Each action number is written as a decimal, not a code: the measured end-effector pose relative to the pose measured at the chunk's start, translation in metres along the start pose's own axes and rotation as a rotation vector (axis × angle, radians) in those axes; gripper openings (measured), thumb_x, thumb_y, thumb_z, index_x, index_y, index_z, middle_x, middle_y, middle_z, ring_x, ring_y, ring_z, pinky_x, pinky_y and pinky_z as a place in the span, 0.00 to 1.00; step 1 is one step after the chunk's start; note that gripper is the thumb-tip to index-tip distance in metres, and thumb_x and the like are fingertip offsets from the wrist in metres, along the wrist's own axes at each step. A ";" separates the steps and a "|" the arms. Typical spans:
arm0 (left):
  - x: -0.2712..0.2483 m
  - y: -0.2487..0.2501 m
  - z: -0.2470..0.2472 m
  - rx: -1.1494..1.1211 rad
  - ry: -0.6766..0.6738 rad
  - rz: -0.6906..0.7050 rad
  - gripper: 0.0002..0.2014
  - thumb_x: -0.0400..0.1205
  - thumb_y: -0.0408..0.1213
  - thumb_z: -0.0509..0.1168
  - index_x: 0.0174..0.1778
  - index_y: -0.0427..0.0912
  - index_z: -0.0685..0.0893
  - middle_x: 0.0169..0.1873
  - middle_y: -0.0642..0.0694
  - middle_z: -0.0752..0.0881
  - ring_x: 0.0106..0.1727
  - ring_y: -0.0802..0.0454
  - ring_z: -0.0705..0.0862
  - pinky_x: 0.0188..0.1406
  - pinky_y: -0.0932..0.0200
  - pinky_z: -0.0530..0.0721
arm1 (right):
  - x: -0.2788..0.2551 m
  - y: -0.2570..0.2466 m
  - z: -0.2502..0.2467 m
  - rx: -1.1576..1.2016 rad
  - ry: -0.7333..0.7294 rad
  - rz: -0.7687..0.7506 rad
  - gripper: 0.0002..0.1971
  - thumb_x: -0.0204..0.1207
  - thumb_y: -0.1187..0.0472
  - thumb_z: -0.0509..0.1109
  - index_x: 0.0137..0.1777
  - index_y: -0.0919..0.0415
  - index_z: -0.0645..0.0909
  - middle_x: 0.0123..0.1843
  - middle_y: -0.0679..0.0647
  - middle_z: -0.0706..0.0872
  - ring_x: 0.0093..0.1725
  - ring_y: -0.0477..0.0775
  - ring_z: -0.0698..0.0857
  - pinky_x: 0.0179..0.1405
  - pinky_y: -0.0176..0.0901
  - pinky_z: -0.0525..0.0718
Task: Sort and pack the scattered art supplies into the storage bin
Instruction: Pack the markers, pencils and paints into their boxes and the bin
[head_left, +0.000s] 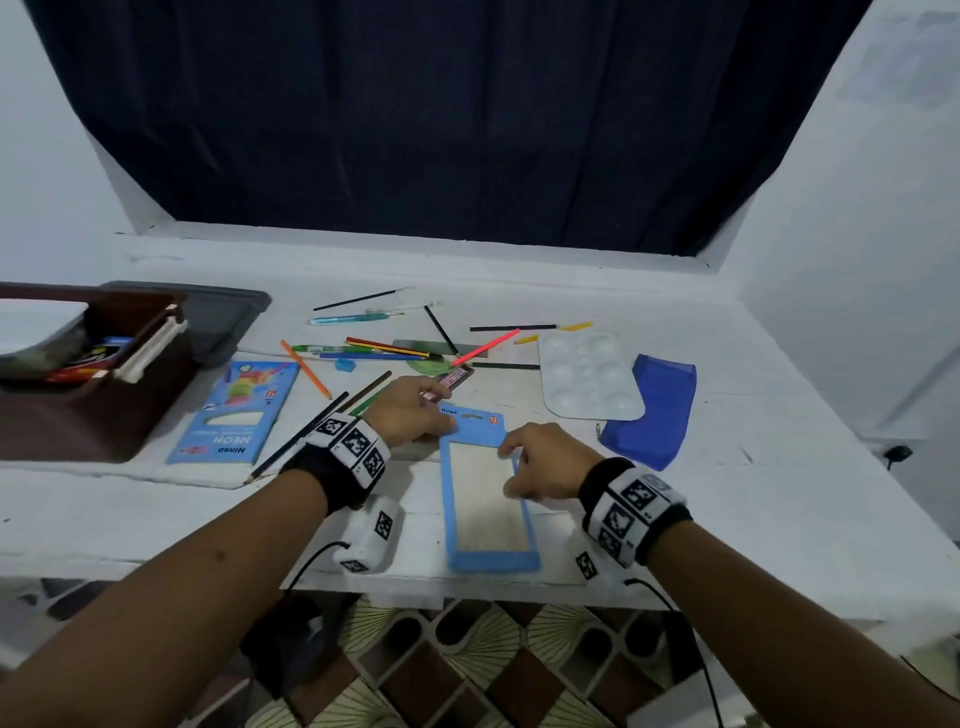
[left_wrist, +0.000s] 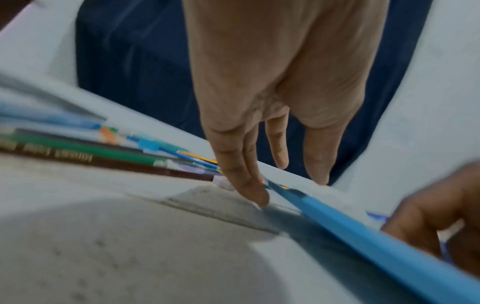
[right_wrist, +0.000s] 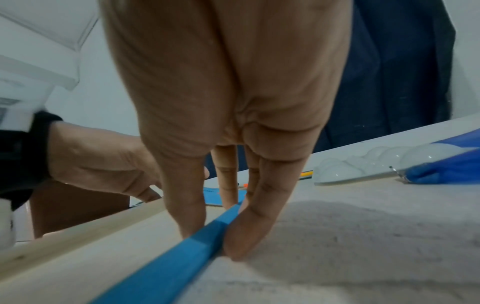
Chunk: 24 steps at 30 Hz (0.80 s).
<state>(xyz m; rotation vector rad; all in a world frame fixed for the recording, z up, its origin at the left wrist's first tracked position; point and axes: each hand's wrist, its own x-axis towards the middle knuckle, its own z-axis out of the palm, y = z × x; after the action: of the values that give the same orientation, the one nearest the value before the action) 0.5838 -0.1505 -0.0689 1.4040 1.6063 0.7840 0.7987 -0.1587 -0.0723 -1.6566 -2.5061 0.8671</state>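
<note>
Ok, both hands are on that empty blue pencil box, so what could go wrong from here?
The flat blue cardboard pencil box overhangs the white table's near edge; it may slip off. The right hand only pinches its thin side, a weak hold. The left hand sits beside loose coloured pencils; it could scatter them.
</note>
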 end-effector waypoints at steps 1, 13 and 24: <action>0.001 -0.002 0.001 0.167 -0.010 0.039 0.21 0.72 0.31 0.78 0.60 0.39 0.83 0.42 0.42 0.86 0.36 0.51 0.86 0.32 0.61 0.84 | 0.000 0.001 0.002 0.003 0.000 0.012 0.25 0.68 0.61 0.78 0.66 0.59 0.80 0.47 0.52 0.81 0.39 0.52 0.86 0.45 0.44 0.86; -0.022 -0.019 -0.003 0.901 -0.201 0.222 0.16 0.76 0.40 0.72 0.60 0.55 0.87 0.67 0.45 0.74 0.71 0.46 0.72 0.67 0.55 0.71 | 0.000 0.022 -0.003 0.087 0.021 0.052 0.21 0.73 0.70 0.72 0.65 0.56 0.80 0.37 0.47 0.77 0.22 0.45 0.80 0.33 0.43 0.85; -0.026 -0.015 0.001 1.033 -0.304 0.284 0.22 0.81 0.34 0.64 0.68 0.61 0.83 0.70 0.45 0.75 0.69 0.46 0.74 0.67 0.47 0.77 | -0.009 0.028 0.002 -0.068 0.055 -0.048 0.23 0.77 0.60 0.72 0.72 0.55 0.79 0.63 0.59 0.86 0.59 0.55 0.83 0.50 0.35 0.72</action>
<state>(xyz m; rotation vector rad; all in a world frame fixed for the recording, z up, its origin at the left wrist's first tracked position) 0.5788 -0.1788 -0.0776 2.3597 1.6288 -0.2119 0.8251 -0.1590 -0.0841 -1.6076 -2.5545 0.7308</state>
